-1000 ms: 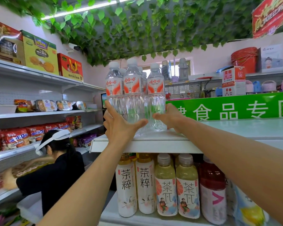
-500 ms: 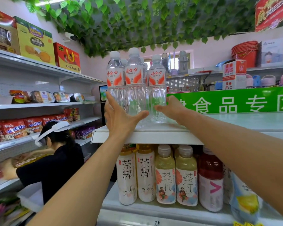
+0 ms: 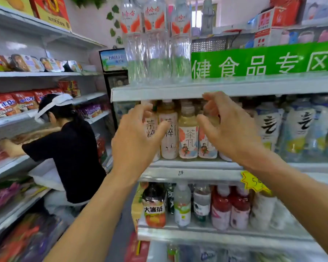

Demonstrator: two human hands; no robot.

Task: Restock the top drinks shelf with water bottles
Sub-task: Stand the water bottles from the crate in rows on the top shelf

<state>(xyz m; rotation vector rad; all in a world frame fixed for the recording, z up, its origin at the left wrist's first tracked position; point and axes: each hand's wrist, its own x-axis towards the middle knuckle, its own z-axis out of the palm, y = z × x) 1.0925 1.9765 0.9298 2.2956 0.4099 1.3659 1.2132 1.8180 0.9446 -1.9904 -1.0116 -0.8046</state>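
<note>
Water bottles (image 3: pixel 155 44) stand clustered at the top shelf's (image 3: pixel 235 89) left end as both hands, left (image 3: pixel 135 140) and right (image 3: pixel 229 129), hang below, grips apart and empty; further bottles should fill rightward, labels forward.

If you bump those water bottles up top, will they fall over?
Probably fairly easily. The water bottles are tall and narrow and stand near the top shelf's front edge. They look full, so likely heavy. Packed side by side, they may prop each other up.

Tea bottles (image 3: pixel 178 133) on mid shelf, person (image 3: pixel 68 148) left.
</note>
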